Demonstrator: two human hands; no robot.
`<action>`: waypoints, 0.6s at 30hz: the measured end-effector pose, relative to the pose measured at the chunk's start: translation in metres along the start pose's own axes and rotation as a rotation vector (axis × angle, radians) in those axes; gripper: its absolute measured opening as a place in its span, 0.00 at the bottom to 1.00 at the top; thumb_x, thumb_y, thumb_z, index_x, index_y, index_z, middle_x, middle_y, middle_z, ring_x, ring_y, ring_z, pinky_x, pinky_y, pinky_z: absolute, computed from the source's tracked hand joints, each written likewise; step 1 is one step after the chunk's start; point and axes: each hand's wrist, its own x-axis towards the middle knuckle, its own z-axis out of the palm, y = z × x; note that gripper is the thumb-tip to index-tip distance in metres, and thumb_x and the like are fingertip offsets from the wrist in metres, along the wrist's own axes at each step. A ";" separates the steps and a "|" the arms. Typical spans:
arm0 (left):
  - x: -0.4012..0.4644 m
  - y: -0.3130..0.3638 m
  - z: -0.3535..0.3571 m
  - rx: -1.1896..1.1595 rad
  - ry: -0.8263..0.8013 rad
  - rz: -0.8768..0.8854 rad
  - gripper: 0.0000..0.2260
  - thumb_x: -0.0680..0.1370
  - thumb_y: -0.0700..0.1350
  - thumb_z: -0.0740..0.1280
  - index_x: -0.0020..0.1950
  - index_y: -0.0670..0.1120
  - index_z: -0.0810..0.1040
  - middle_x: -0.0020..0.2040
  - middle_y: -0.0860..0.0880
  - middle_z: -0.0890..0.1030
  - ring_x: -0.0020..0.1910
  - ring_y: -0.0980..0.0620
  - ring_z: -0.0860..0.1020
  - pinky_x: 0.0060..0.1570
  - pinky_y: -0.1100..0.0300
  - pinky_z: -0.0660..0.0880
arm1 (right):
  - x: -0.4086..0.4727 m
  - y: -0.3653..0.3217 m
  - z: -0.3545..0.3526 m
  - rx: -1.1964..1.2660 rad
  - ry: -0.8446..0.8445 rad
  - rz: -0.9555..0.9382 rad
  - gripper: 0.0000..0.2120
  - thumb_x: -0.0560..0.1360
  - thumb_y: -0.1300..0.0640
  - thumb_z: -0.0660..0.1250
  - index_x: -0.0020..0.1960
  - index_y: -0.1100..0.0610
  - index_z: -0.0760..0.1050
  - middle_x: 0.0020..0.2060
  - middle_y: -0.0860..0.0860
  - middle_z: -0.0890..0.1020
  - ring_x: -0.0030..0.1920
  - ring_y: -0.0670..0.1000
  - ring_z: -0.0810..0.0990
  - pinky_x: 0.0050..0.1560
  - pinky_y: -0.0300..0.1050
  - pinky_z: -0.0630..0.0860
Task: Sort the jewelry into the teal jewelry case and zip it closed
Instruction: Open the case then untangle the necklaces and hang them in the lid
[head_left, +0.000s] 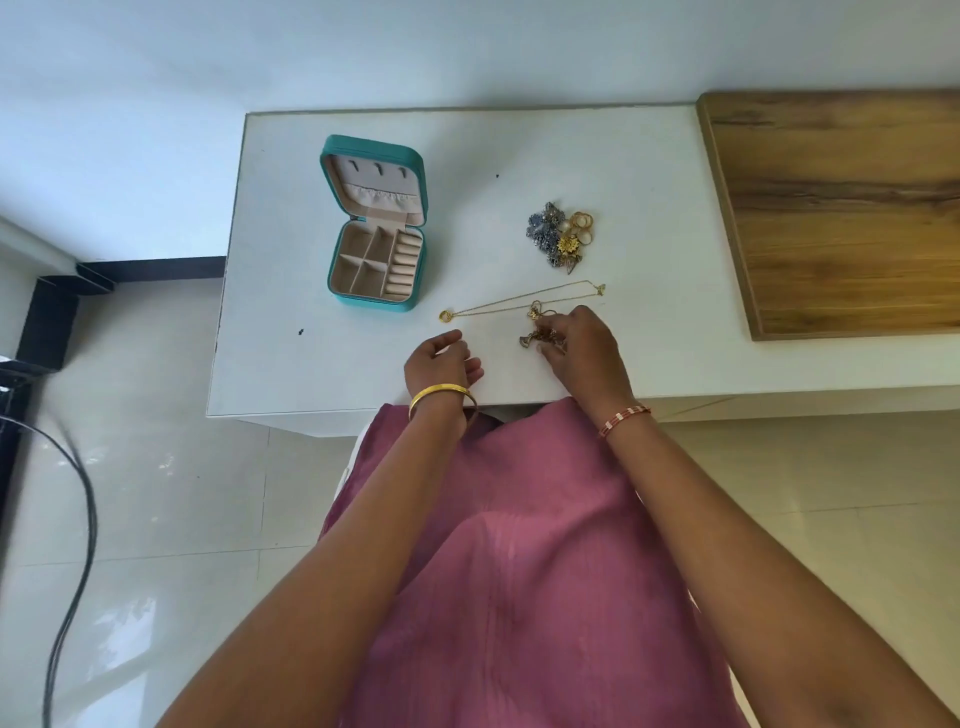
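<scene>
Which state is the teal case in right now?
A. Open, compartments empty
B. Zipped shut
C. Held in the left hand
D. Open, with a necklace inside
A: the case lies open on the table with its lid up and bare beige compartments, while the necklace and the jewelry pile lie outside it.

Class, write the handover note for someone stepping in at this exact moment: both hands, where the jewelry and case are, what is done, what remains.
Left hand: loosely curled, holding nothing.
Right hand: fingers on the tangled gold chain.
Teal jewelry case: open on the white table, compartments look empty.
Gold necklace and the pile of brooches and rings: loose on the table.
Done: nothing sorted.
Left: put everything in, zip closed.
</scene>
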 end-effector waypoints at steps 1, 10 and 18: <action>-0.003 -0.001 0.000 0.010 -0.014 0.001 0.10 0.75 0.33 0.61 0.54 0.38 0.76 0.35 0.46 0.74 0.31 0.51 0.74 0.32 0.65 0.78 | 0.000 -0.001 0.001 -0.032 -0.011 -0.017 0.15 0.74 0.61 0.66 0.60 0.59 0.76 0.50 0.60 0.75 0.51 0.58 0.76 0.51 0.48 0.73; -0.016 -0.008 0.003 0.068 -0.089 -0.050 0.10 0.75 0.32 0.60 0.53 0.39 0.76 0.34 0.46 0.74 0.31 0.52 0.74 0.34 0.64 0.77 | 0.000 0.000 0.005 -0.124 0.016 -0.072 0.06 0.74 0.64 0.63 0.49 0.64 0.77 0.47 0.60 0.75 0.49 0.59 0.75 0.44 0.48 0.73; -0.030 0.003 0.001 0.056 -0.148 -0.036 0.08 0.75 0.32 0.59 0.50 0.40 0.75 0.35 0.46 0.74 0.32 0.51 0.74 0.35 0.63 0.77 | -0.001 -0.021 -0.032 0.613 0.143 0.211 0.04 0.72 0.65 0.66 0.41 0.58 0.77 0.34 0.49 0.78 0.39 0.49 0.77 0.44 0.44 0.77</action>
